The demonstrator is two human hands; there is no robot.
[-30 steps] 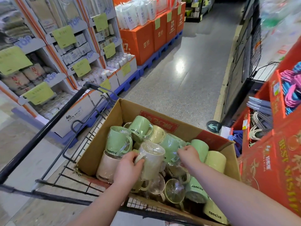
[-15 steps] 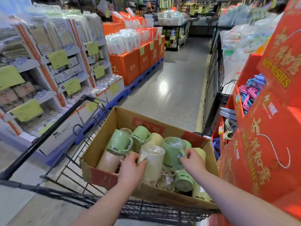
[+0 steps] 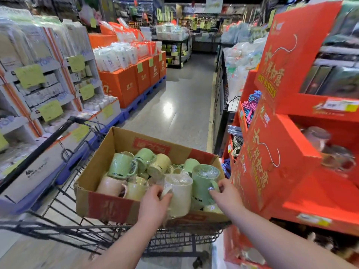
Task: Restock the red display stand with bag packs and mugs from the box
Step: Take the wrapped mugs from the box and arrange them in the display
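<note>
A cardboard box point(image 3: 108, 204) on a wire cart holds several wrapped mugs in green, cream and pink. My left hand point(image 3: 154, 202) grips the handle of a cream mug point(image 3: 179, 197) lifted above the box's near edge. My right hand point(image 3: 226, 195) holds the handle of a green mug point(image 3: 204, 181) right beside it. The red display stand point(image 3: 291, 171) rises on the right, with several wrapped glass mugs point(image 3: 330, 152) on its middle shelf.
The black wire cart point(image 3: 58, 220) carries the box. Hangers point(image 3: 250, 107) fill a red stand further along the right. Orange boxes with white packs point(image 3: 124, 82) and white shelving point(image 3: 38, 84) line the left side. A grey aisle floor point(image 3: 174, 113) runs ahead.
Both hands have lifted their mugs out of the pile and drawn them toward the box's near right corner. The view has turned right, bringing the red stand's shelves into sight.
</note>
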